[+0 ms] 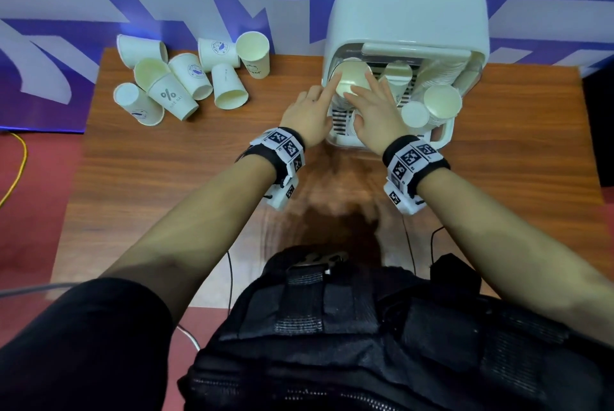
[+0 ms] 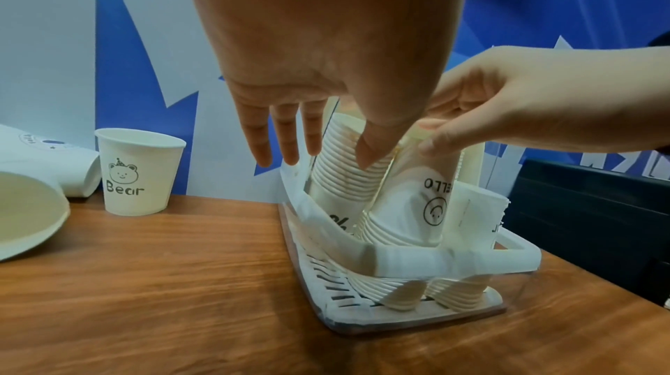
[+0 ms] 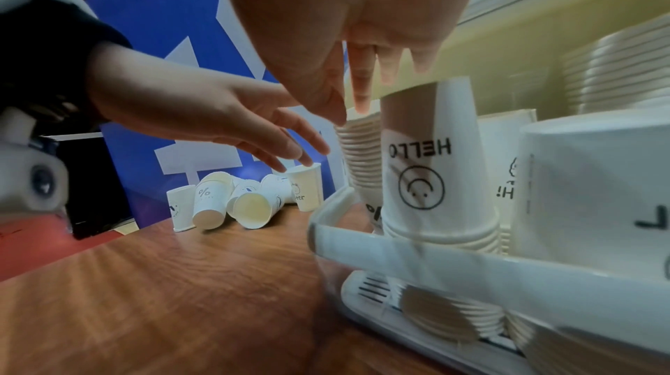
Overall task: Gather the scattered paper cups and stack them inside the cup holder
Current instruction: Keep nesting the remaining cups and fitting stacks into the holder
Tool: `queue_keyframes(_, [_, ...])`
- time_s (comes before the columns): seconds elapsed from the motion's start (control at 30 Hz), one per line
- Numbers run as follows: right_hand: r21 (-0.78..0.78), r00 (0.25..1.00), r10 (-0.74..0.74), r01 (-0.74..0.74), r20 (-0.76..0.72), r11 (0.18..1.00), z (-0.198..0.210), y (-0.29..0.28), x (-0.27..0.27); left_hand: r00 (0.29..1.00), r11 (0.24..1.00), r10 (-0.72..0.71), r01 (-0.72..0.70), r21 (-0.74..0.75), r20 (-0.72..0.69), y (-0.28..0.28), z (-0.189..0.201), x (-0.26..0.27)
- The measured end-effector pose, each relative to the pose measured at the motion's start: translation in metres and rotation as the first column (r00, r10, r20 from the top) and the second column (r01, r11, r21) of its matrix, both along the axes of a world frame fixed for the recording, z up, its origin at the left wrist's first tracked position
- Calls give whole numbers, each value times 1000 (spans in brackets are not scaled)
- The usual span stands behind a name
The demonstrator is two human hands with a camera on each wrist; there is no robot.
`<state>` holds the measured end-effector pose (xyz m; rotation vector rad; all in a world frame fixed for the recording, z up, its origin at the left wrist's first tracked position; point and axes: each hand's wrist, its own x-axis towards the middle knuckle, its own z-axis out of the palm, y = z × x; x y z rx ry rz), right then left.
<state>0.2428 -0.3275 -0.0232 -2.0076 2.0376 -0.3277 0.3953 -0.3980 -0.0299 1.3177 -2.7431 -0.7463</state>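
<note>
1. Presently both hands work at the leftmost stack (image 1: 353,79) inside the cup holder (image 1: 407,15), which stands on the right part of the wooden table (image 1: 186,171). That stack is inverted, base up, and leans towards the neighbouring "HELLO" stack (image 3: 431,169).

2. Left hand (image 1: 307,113): fingers straight and spread, the forefinger laid on the top cup's left edge. It closes around nothing.

3. Right hand (image 1: 373,111): fingers extended over the top of the same stack, fingertips (image 3: 362,100) touching its upper rim. Whether the thumb pinches the cup wall cannot be told from these views.

4. Judged step: seating the top cup down onto the leftmost stack and squaring it.

5. Recommended practice:
   - Press straight down along the stack's own axis, not vertically (the stack is tilted, so a vertical push would likely buckle it sideways).
   - Keep the left forefinger as a side guide while the right hand applies the load.
   - Use light pressure; thin paper walls crease easily and a jammed cup nests crooked.
   - Check that the rims sit in even rings before letting go.

6. Outstanding: the scattered cups (image 1: 186,78) lie in a cluster at the table's far left, most on their sides, a "Bear" cup (image 2: 136,172) upright. These remain to be gathered.
</note>
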Motion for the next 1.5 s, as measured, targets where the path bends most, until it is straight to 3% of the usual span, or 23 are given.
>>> queue_keyframes(0.17, [5,999,-17,17,-31,1000,13,10,16,1000,1000,10,-11,-17,-12,7,8,21])
queue_keyframes(0.5, [242,963,-126,184,-237,953,11,5,60,998,995,35,-39,88,47,1,4,91])
queue_keyframes(0.8, [111,989,-146,143,12,983,11,-19,112,999,993,47,-47,113,3,-33,1,125])
queue_keyframes(1.13, [289,965,-177,116,192,950,-9,-67,166,982,971,184,-175,165,-41,-85,-21,164])
queue_keyframes(1.3, [334,942,-248,163,228,928,-27,-103,187,953,919,296,-267,291,-60,-114,-44,183])
queue_keyframes(1.5, [365,875,-370,249,313,897,-51,-146,197,846,796,469,-281,536,-253,-140,-65,185])
